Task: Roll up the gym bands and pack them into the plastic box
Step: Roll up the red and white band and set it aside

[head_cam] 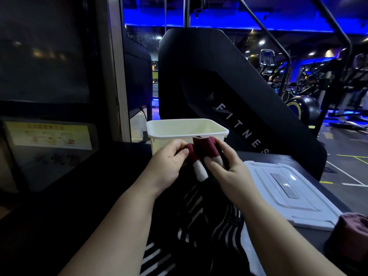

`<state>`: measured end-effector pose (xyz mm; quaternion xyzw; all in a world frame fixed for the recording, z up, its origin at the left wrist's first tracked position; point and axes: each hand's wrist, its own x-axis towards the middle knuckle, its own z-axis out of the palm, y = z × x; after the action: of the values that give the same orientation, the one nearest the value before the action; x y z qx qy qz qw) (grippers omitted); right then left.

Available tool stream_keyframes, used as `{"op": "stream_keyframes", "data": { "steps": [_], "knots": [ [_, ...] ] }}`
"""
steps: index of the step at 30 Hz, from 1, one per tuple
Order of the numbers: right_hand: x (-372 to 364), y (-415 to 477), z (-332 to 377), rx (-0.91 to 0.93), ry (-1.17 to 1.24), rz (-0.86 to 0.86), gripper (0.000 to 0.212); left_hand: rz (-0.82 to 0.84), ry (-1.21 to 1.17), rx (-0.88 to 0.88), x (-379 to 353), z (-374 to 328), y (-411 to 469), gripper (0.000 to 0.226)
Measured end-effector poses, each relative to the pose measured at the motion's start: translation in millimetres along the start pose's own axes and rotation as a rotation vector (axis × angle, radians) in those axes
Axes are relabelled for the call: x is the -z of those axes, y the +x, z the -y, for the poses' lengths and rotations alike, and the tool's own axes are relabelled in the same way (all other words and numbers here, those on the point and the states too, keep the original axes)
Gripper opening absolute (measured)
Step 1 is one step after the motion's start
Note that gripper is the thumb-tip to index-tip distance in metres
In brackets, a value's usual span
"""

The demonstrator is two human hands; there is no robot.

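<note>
Head view: both hands [199, 164] pinch maroon band [203, 148].

We see our two forearms [123, 226] rising from the lower edge of the frame, one at lower left and one at lower right. Both are bare from the frame edge to the wrist. Our left hand [169, 162] and right hand [229, 170], just below the centre of the frame, are bare as well. The left thumbnail looks short and rounded. Between the forearms, at lower centre, is black cloth with white stripes [199, 226]; we cannot tell whether it is a garment.
</note>
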<state>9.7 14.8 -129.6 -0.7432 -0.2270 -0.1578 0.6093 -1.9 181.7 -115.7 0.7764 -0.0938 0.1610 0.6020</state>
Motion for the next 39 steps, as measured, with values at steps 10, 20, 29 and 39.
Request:
{"op": "stream_keyframes", "data": {
  "steps": [10,20,29,39],
  "knots": [
    [-4.7,-4.3,-1.0,0.013,0.074,-0.008,0.058,-0.071,-0.061,-0.051,-12.2,-5.8,-2.6,0.010],
    [-8.6,-4.1,-14.8,-0.010,0.259,-0.154,0.049,0.074,0.350,0.020,-8.2,3.3,0.8,0.027],
    [-4.8,-0.3,-23.3,-0.030,0.374,-0.189,0.044,0.123,0.506,0.082,1.9,15.9,3.2,0.027],
    [24.3,16.4,-26.8,-0.096,0.554,-0.364,0.046,0.005,0.323,0.015,-4.3,16.1,2.4,0.019]
  ]
}}
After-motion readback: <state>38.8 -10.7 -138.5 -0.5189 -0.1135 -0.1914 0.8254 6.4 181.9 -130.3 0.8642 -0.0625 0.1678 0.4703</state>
